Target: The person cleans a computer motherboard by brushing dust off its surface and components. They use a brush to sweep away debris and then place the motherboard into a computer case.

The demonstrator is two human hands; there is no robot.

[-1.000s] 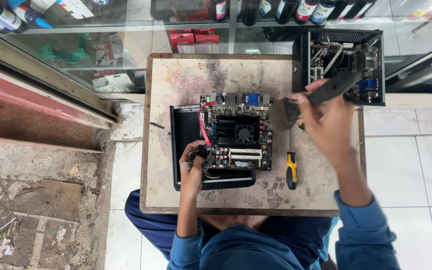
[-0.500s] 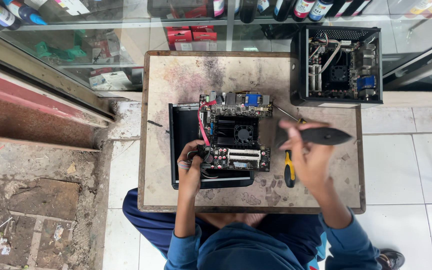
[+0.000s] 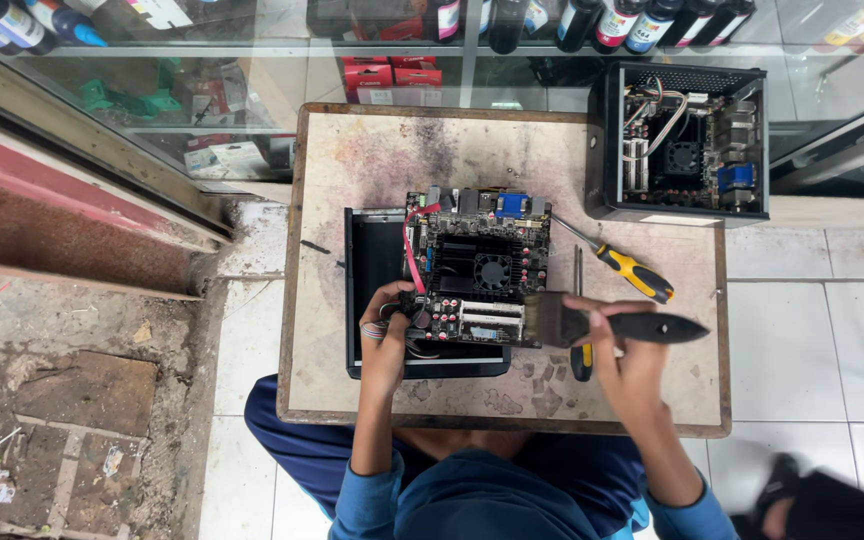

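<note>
**Brush meets board on a scuffed little table**

At twelve o'clock of the left hand, a shallow black case [image 3: 372,262] lies open on the worn, stained tabletop [image 3: 372,160], and the green-black circuit board [image 3: 480,270] sits tilted out of it, round fan at centre, a red cable arcing along its nine o'clock edge. Up at one o'clock, a second black box [image 3: 680,140] stands open, packed with another board, white wires and a blue connector.

The left hand [image 3: 390,325] is curled tight on the board's seven o'clock corner, fingers clamped. The right hand [image 3: 624,352] is closed around a black-handled brush [image 3: 612,325], its flat bristles touching the board's four o'clock edge.

Two yellow-and-black screwdrivers: one [image 3: 624,265] lies slanted at three o'clock of the board, one [image 3: 580,335] upright, partly hidden beneath the brush. Glass shelving with ink bottles runs along twelve o'clock.
</note>
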